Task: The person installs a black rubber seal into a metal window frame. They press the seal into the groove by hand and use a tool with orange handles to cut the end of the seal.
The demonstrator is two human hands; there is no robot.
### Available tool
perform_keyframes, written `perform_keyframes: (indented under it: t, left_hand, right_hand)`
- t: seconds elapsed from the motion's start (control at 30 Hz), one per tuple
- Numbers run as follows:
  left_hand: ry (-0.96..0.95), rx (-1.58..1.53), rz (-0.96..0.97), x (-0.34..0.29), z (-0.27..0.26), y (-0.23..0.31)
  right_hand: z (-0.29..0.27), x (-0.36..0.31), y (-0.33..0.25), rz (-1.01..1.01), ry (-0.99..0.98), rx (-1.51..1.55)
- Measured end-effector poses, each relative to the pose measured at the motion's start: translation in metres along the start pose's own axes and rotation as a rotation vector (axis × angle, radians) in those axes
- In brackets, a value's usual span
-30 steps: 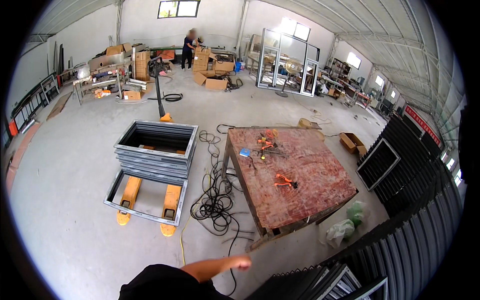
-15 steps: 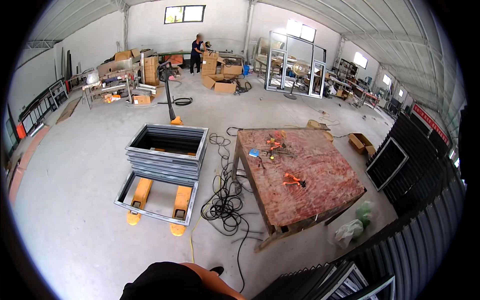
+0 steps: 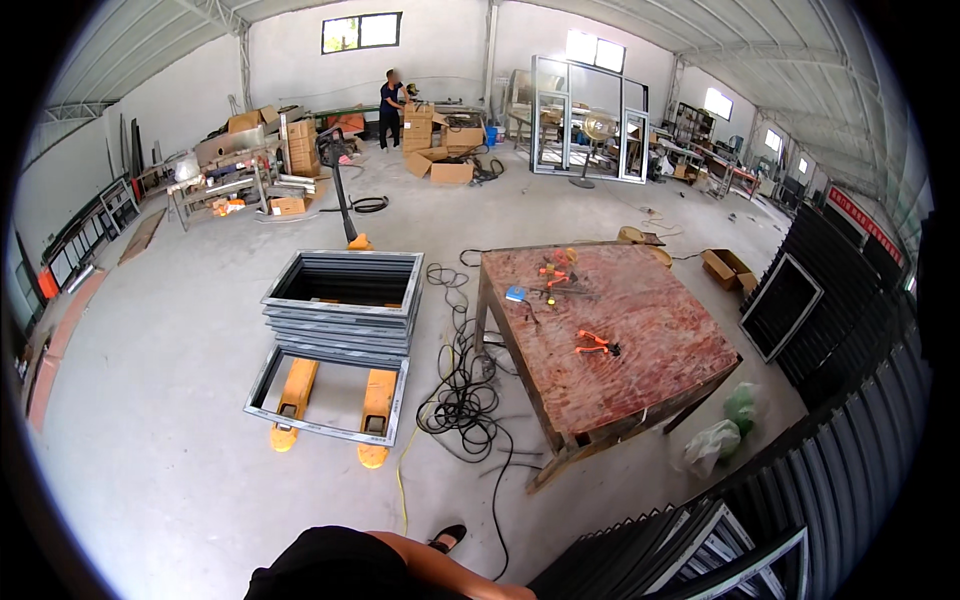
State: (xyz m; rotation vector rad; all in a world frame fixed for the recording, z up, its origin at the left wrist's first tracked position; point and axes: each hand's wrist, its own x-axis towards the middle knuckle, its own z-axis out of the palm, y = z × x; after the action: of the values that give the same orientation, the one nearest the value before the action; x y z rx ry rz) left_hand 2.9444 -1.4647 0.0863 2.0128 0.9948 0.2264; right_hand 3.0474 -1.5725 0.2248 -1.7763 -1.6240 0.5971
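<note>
Neither of my hands shows. Only my bare forearm (image 3: 455, 572) lies along the lower edge, above my dark clothing (image 3: 330, 565), with a black shoe (image 3: 447, 538) just beyond it. Ahead stands a reddish-brown worktable (image 3: 640, 370) with orange clamps (image 3: 593, 344) and a small blue item (image 3: 515, 294) on it. To its left a stack of grey metal frames (image 3: 345, 300) rests on an orange pallet jack (image 3: 378, 405).
Black cables (image 3: 462, 385) tangle on the concrete floor between the frames and the table. Green and white bags (image 3: 722, 430) lie by the table's right corner. Dark frames (image 3: 790, 305) lean at the right. A person (image 3: 390, 97) stands among cardboard boxes (image 3: 445, 150) far back.
A second ago my arm reached forward with the hand showing; it has dropped to the lower edge and the hand has left the view. The view has moved slightly closer to the table.
</note>
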Motion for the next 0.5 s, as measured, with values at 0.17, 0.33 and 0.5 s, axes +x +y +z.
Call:
perform_keyframes:
  t: [0.17, 0.33, 0.5]
  left_hand:
    - [-0.023, -0.133, -0.043, -0.018, 0.000, 0.022]
    - [-0.116, -0.990, -0.140, -0.038, 0.006, 0.010]
    - [0.031, -1.095, -0.215, -0.043, 0.027, 0.011]
  right_hand:
    - [0.000, -0.012, 0.016, 0.056, 0.009, 0.043]
    - [0.008, -0.025, 0.023, -0.067, 0.131, 0.039]
    - [-0.019, -0.016, -0.011, -0.176, 0.055, -0.128]
